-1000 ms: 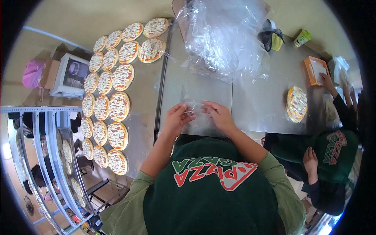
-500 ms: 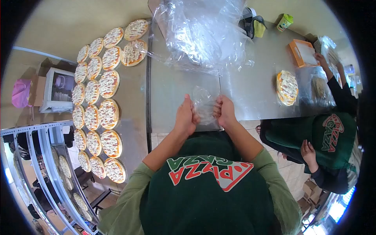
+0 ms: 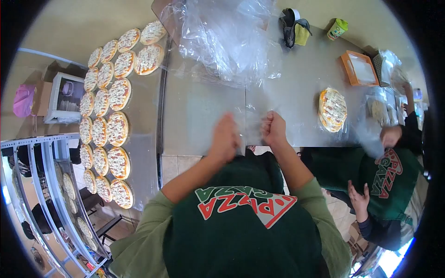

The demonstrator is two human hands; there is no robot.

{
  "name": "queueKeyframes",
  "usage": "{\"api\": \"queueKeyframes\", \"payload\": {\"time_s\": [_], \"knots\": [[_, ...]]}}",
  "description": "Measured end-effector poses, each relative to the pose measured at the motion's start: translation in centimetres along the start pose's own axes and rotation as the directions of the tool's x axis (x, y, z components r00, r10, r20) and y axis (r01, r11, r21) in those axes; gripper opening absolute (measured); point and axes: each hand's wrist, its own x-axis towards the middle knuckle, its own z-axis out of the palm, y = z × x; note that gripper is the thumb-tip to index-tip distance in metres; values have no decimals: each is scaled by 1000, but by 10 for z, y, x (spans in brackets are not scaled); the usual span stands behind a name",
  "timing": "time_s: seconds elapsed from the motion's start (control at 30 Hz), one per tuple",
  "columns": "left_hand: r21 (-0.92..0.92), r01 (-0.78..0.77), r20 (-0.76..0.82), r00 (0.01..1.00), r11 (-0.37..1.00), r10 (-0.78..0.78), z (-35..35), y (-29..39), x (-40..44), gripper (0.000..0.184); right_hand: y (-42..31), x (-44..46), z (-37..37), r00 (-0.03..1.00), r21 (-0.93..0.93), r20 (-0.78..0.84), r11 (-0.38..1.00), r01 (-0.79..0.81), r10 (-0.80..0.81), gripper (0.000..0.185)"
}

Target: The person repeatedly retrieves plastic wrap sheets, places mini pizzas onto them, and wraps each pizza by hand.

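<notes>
A clear plastic bag (image 3: pixel 251 127) is stretched between my two hands, just above the front edge of the metal table. My left hand (image 3: pixel 225 138) is blurred by motion, its fingers closed at the bag's left side. On the opposite side my right hand (image 3: pixel 274 127) is closed in a fist around the bag's edge. The bag is see-through, so its outline is hard to make out. Behind my hands lies a large heap of clear plastic bags (image 3: pixel 222 41).
Rows of topped pizzas (image 3: pixel 118 129) cover the left table. To the right, stacked pizzas (image 3: pixel 333 110) sit near an orange tray (image 3: pixel 360 68), a green cup (image 3: pixel 337 29) and a dark pouch (image 3: pixel 295 31). A co-worker (image 3: pixel 394 180) stands at right; a metal rack (image 3: pixel 51 185) is lower left.
My hands have moved apart, the right one rightward, drawing the bag out between them. The view has shifted slightly. The co-worker's far hand has come down nearer their body with clear plastic.
</notes>
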Motion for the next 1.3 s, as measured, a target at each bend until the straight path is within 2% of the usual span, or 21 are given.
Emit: {"api": "queueKeyframes", "payload": {"time_s": [0.03, 0.07, 0.13, 0.23, 0.27, 0.33, 0.43, 0.5, 0.53, 0.63, 0.7, 0.73, 0.8, 0.87, 0.97, 1.0, 1.07, 1.13, 1.17, 1.27, 1.3], "knots": [[22, 123, 31, 992, 992, -123, 11, 7, -16, 30, 12, 0, 21, 965, -277, -211, 956, 96, -158, 23], [68, -16, -11, 1000, 998, 17, 7, 6, -6, 30, 23, -1, 45, 862, -546, -353, 828, 126, -364, 23], [173, -273, -70, 955, 946, 288, -9, 1, 22, 30, 11, 1, 16, 829, -537, -379, 828, 165, -411, 23], [-85, -31, -56, 998, 996, 26, 11, 27, -8, 31, -5, 13, -50, 787, -519, -412, 828, 212, -459, 24], [-22, -33, -64, 997, 999, 31, 8, 26, -11, 31, -9, 9, -61, 767, -510, -428, 828, 231, -477, 25], [84, -63, -88, 994, 994, 70, 2, 27, -9, 31, -36, -20, -16, 623, -703, -430, 675, 224, -654, 15], [77, -164, -260, 949, 984, 178, -38, 10, 23, 29, -24, -23, 19, 703, -785, -334, 598, 162, -628, 13], [375, -205, -251, 917, 904, 311, -76, 3, 37, 28, -40, -30, -8, 562, -988, -151, 130, -77, -813, 16], [515, -213, -234, 897, 830, 375, -91, 2, 41, 28, -42, -33, -18, 512, -969, -19, -110, -220, -859, 18], [789, -59, -224, 899, 612, 376, -109, 0, 45, 18, -41, -40, -16, 602, -930, 1, -222, -294, -799, 19], [978, -195, 60, 586, 69, 808, -94, 5, 45, 21, -42, -40, -15, 613, -901, 46, -298, -315, -789, 18], [962, -146, 268, 378, -229, 886, -85, 8, 41, 27, -41, -41, -11, 610, -895, 58, -311, -318, -791, 18], [854, -374, 515, 504, -363, 694, -69, 10, 33, 43, -36, -39, -9, 608, -885, 82, -338, -320, -790, 18], [709, -653, 705, 647, -265, 290, -82, -12, 57, 59, -38, -39, -15, 613, -871, 115, -376, -315, -781, 18], [766, -434, 535, 840, -474, 95, -67, -16, 41, 85, -61, -57, -14, 623, -814, -7, -358, -458, -782, 20], [755, -431, 517, 855, -494, 44, -65, -12, 41, 91, -74, -66, -14, 613, -793, -43, -346, -502, -789, 21], [737, -426, 469, 881, -524, -57, -66, -3, 41, 103, -102, -81, -34, 591, -651, 89, -496, -574, -802, 21], [773, -438, 469, 882, -459, -50, -62, 7, 34, 103, -101, -81, -7, 596, -525, 272, -635, -566, -756, 21], [787, -445, 471, 881, -427, -50, -60, 10, 33, 103, -85, -75, 27, 632, -511, 380, -723, -465, -675, 26], [701, -542, 684, 695, -464, 221, -99, -32, 76, 105, -26, -44, 76, 844, -754, 127, -604, -258, -520, 30], [741, -515, 640, 737, -431, 218, -103, -21, 72, 103, -14, -40, 72, 892, -638, 206, -747, -189, -402, 36]]}}
